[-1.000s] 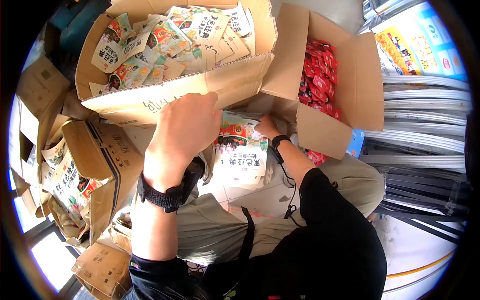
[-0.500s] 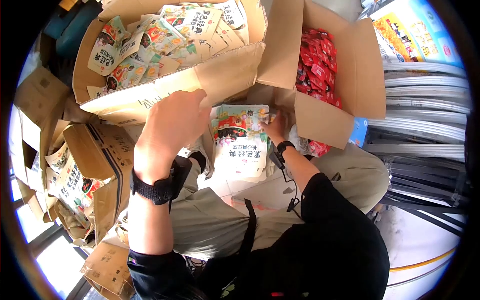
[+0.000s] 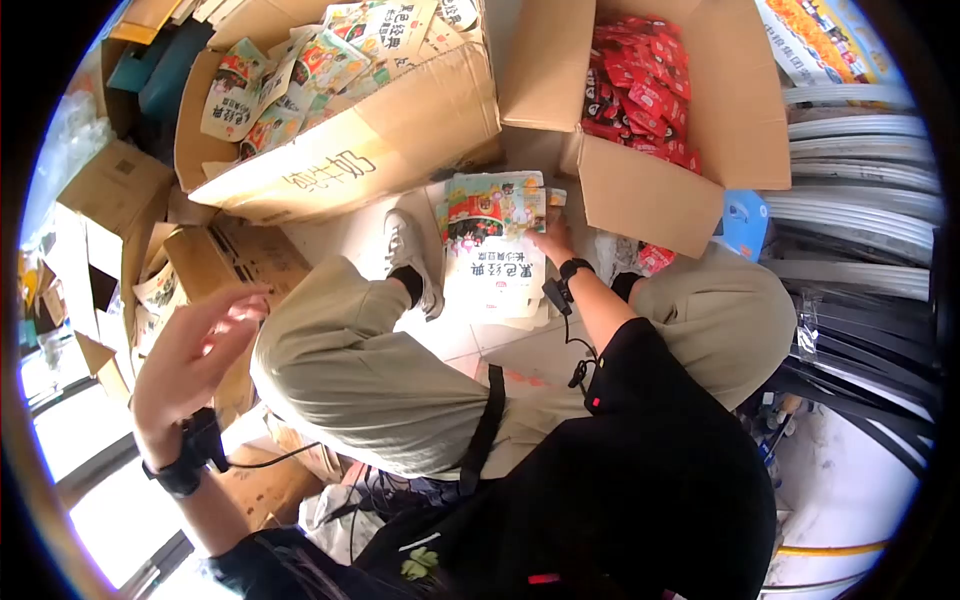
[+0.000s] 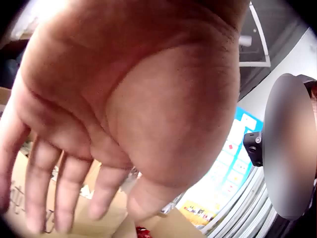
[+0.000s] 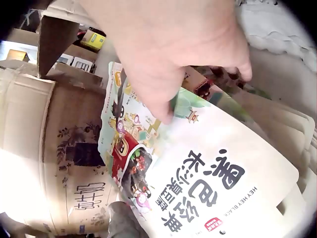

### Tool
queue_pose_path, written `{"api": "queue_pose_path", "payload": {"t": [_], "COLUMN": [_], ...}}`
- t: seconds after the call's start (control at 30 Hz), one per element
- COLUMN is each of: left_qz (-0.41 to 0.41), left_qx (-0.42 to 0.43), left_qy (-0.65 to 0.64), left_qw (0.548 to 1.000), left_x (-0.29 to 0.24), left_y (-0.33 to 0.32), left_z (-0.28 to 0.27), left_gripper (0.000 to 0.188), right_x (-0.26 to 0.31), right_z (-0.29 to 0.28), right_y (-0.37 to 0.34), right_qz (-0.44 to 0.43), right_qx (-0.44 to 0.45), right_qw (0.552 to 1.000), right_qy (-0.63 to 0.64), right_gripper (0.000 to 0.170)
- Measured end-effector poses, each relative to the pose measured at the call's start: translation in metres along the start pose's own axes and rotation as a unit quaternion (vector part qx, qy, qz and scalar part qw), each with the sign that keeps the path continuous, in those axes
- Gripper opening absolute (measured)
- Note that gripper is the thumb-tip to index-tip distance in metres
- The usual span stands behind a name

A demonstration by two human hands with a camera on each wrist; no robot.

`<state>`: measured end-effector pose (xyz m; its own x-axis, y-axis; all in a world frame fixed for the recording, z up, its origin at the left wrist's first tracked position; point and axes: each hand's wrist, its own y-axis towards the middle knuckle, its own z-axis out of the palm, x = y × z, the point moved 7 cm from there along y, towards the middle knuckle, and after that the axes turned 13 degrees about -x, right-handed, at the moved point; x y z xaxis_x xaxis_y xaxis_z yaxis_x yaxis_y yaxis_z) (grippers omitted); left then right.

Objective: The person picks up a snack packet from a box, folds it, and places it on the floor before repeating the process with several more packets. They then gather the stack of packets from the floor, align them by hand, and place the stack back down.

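Observation:
A stack of printed food pouches [image 3: 493, 262], white and green with a red bowl picture, stands on the floor between the person's legs. At its right edge, the right hand [image 3: 553, 240] grips the pouches. The right wrist view shows the thumb [image 5: 161, 101] on the face of the top pouch [image 5: 208, 163], with the other fingers round behind its edge. Away to the left, over the left knee, the left hand [image 3: 195, 355] is raised and holds nothing. Its palm [image 4: 148, 109] faces the left wrist camera with the fingers extended.
A large carton [image 3: 340, 165] full of similar pouches stands ahead. To its right, another carton [image 3: 640, 190] holds small red packets [image 3: 645, 90]. An opened box [image 3: 240, 260] stands at left. Bundled white and black strips [image 3: 850, 215] lie along the right side.
The left hand has swung left and down from in front of the large carton to over the left knee. The right hand stays at the pouch stack while the head view shifts.

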<state>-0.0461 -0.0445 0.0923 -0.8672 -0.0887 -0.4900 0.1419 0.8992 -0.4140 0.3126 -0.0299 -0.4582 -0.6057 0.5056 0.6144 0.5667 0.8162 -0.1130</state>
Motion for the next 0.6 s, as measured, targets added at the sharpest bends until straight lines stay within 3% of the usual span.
{"api": "queue_pose_path", "payload": {"t": [0.1,0.13,0.17,0.2,0.23,0.27,0.33,0.37,0.4,0.43,0.53,0.57,0.6], "left_qz": [-0.099,-0.136,-0.171,-0.156,-0.132,-0.176,-0.12,-0.076,-0.087,-0.02,-0.127,-0.102,-0.07], "left_qx": [0.139,0.131,0.122,0.102,0.105,0.093,-0.023,-0.026,-0.01,0.057,0.122,0.275,0.129], "left_qy": [0.031,0.017,0.004,0.012,-0.072,0.055,0.025,0.076,0.064,-0.046,-0.146,-0.425,-0.336], "left_qw": [0.985,0.982,0.978,0.982,0.983,0.978,0.992,0.994,0.994,0.997,0.974,0.856,0.93], "left_x": [0.012,0.009,0.005,-0.001,0.001,0.026,-0.027,-0.038,-0.062,-0.044,0.016,0.087,0.127], "left_y": [-0.041,-0.049,-0.056,-0.055,-0.042,-0.014,0.033,0.068,0.089,0.122,0.214,0.259,0.287], "left_z": [-0.019,-0.033,-0.047,-0.065,-0.083,-0.113,-0.109,-0.092,-0.063,-0.035,0.096,0.162,0.213], "left_gripper": [0.036,0.037,0.038,0.037,0.044,0.053,0.053,0.049,0.036,0.034,0.033,0.034,0.038], "right_x": [-0.028,-0.03,-0.03,-0.032,-0.034,-0.018,0.002,0.005,0.0,-0.015,-0.06,-0.067,-0.064], "right_z": [0.041,0.035,0.036,0.037,0.039,0.021,-0.004,-0.004,-0.013,0.002,0.059,0.064,0.065], "right_y": [0.015,0.015,0.015,0.017,0.017,0.011,0.006,0.003,0.001,0.003,0.008,0.003,0.001], "right_qz": [-0.004,-0.017,-0.017,0.006,0.028,0.081,0.077,0.075,0.088,0.1,0.043,0.074,0.062], "right_qx": [0.06,-0.022,-0.02,-0.014,-0.006,0.098,0.14,0.174,0.077,0.068,0.016,0.001,-0.012], "right_qw": [0.993,0.998,0.998,0.998,0.997,0.989,0.984,0.978,0.993,0.992,0.996,0.993,0.99], "right_qy": [0.099,0.049,0.049,0.061,0.074,0.078,0.081,0.085,0.022,0.029,0.079,0.089,0.126], "right_gripper": [0.066,0.061,0.061,0.06,0.06,0.067,0.069,0.071,0.061,0.061,0.044,0.044,0.043]}}
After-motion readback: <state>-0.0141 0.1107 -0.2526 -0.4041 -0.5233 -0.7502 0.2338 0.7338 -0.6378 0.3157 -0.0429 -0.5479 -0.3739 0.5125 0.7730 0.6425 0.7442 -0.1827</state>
